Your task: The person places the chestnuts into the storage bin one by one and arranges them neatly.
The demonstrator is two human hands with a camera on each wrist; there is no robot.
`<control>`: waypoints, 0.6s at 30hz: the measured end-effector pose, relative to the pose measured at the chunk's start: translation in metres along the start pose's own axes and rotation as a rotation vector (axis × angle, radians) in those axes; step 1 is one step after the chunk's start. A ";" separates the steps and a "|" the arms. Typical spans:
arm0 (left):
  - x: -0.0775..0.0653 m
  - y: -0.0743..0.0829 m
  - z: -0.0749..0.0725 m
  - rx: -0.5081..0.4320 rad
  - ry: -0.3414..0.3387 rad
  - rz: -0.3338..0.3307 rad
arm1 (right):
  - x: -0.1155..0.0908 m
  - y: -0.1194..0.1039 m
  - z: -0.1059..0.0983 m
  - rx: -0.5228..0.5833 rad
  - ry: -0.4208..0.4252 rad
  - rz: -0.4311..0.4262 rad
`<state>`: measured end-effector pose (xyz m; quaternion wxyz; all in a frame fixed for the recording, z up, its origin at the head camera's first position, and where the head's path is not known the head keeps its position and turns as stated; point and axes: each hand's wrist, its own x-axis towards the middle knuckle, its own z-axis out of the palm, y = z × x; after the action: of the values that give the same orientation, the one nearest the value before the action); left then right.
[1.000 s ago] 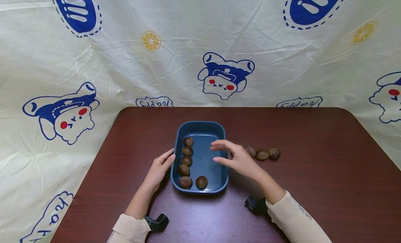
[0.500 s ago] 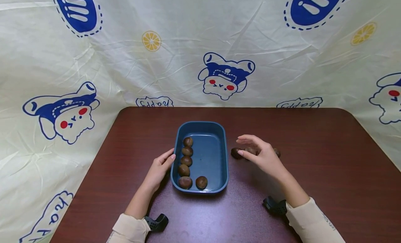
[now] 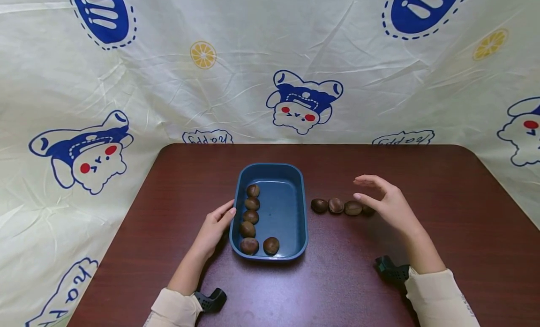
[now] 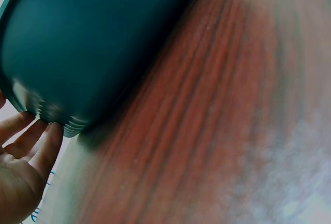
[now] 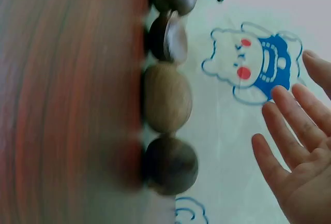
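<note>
Pinch the end nut [image 5: 171, 165] squarely with right fingers [image 3: 377, 182], parted and empty, bracing the tray [image 3: 281, 214] with straight left fingers [image 3: 221, 211].

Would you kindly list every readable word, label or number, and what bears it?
"happy", twice, on the patterned cloth, partly cut off by the table.
Lettering at the cloth's lower left: incomplete, not fully readable.
Marks on the left sleeve and right sleeve: too small to read.
None visible on the blue tray or brown nuts.

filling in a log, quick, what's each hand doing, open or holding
Left hand: open, fingers touching the tray.
Right hand: open, empty, near the nuts.
</note>
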<state>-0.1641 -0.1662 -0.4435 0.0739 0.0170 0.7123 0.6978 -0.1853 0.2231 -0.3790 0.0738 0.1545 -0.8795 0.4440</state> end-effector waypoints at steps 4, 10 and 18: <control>-0.005 0.011 0.003 0.023 -0.006 -0.005 | 0.001 0.029 -0.005 -0.015 -0.030 0.014; -0.002 0.006 0.001 0.015 -0.005 0.000 | 0.000 0.062 -0.011 0.010 -0.093 0.019; 0.004 -0.011 -0.002 0.016 0.017 0.027 | -0.002 0.081 -0.014 0.032 -0.202 0.085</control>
<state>-0.1676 -0.1676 -0.4547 0.0583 0.0210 0.7183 0.6930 -0.2106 0.2799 -0.4333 -0.0367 0.1622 -0.8810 0.4429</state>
